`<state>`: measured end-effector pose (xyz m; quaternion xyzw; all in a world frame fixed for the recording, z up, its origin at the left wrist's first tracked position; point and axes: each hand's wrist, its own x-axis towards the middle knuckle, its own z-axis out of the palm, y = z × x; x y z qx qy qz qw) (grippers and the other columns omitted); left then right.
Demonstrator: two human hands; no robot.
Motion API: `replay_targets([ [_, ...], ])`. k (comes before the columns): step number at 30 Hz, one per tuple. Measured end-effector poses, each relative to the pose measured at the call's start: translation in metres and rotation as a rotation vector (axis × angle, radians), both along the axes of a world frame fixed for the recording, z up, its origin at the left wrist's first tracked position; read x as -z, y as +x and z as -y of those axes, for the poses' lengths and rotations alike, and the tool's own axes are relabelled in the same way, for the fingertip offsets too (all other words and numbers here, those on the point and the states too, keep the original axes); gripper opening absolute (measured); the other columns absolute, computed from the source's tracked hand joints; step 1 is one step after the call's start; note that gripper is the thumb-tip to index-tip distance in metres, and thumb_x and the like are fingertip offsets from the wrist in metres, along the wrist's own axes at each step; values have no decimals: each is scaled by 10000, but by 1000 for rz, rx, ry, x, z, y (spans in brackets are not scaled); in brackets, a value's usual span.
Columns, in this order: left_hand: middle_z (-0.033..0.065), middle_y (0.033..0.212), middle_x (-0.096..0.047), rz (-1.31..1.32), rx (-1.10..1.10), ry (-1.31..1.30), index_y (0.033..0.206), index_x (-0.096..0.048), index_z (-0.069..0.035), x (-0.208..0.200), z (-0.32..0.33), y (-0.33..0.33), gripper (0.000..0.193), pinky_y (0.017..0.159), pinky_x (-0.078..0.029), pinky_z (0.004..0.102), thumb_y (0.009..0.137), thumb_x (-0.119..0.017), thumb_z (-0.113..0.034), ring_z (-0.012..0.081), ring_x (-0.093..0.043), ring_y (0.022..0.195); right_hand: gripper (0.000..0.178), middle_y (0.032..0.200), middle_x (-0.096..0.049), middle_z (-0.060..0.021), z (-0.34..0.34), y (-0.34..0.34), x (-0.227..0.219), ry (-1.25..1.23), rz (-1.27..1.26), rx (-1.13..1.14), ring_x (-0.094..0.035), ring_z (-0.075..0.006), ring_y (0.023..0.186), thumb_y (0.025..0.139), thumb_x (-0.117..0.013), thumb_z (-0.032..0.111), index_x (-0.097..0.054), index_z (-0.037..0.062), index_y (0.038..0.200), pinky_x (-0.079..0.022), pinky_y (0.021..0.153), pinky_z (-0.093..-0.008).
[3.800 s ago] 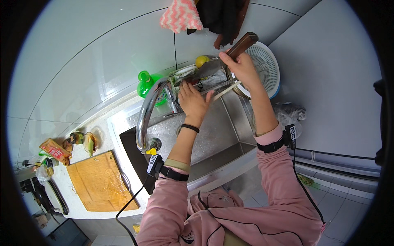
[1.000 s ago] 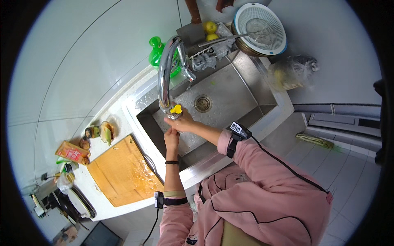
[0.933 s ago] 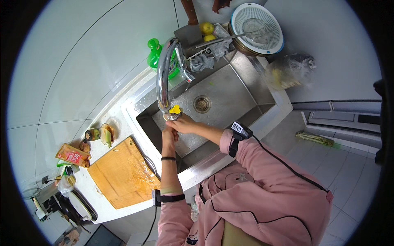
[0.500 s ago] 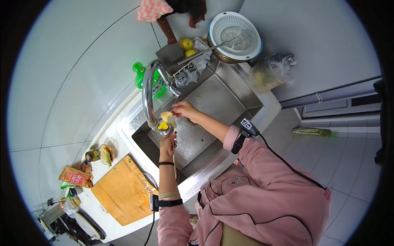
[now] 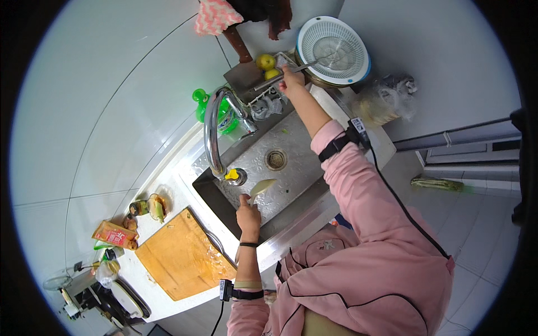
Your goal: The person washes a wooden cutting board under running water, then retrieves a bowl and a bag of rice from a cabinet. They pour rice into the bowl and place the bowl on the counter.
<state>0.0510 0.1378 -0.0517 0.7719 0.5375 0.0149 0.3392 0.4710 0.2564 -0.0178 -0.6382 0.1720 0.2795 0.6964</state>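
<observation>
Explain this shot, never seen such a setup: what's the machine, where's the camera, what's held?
There's no machine arm: these are a person's bare hands, seen from above through a fisheye camera worn on the head, so straight edges bend. Cabled boxes are strapped to both forearms.

The left hand holds a pale, flat, paddle-like thing over the sink. The right hand is at a long metal handle behind the sink; whether it grips that is unclear.

A wooden cutting board lies on the counter, left of the sink. Behind the sink are a green bottle, yellow fruits and a white colander.
</observation>
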Motion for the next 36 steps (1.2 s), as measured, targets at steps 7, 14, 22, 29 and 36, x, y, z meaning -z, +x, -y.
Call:
replay_targets([
  [7, 163, 977, -621, 107, 104, 215, 1059, -574, -104, -40, 30, -1, 203, 661, -522, 468, 858, -593, -81, 386, -635, 836, 308, 841, -598, -167, 12, 3, 13, -64, 425, -10, -641, -236, 694, 942, -526, 260, -512, -42, 1006, -511, 553, -375],
  [14, 74, 974, -625, 4, 90, 276, 1112, -542, -262, -84, 65, -35, 210, 485, -500, 428, 928, -498, -173, 314, -636, 585, 365, 883, -572, -96, 133, -74, -41, 216, 393, -103, -509, -148, 520, 872, -548, 108, -384, 130, 1196, -422, 381, -296],
  [22, 82, 738, -587, 43, -120, 436, 1063, -548, -166, -108, 106, -214, 215, 472, -479, 431, 862, -605, -214, 324, -606, 573, 568, 1002, -656, -132, 258, -213, -74, -542, 1567, -18, -635, -254, 774, 933, -560, 133, -354, 89, 1460, -508, 686, -334],
  [29, 163, 871, -654, 92, -509, 405, 977, -611, -66, -92, 178, -483, 202, 597, -513, 465, 798, -643, -153, 374, -635, 693, 526, 996, -651, -110, 269, -406, -142, -375, 1792, 24, -621, -250, 858, 930, -584, 101, -422, 53, 1428, -509, 752, -350],
  [36, 194, 734, -652, -31, -970, 265, 910, -641, -25, -75, 260, -687, 178, 591, -489, 482, 855, -619, -193, 424, -621, 674, 379, 832, -579, -122, 217, -724, -140, 275, 1834, -1116, -550, -226, 711, 858, -583, -17, -592, 6, 1237, -458, 649, -318],
])
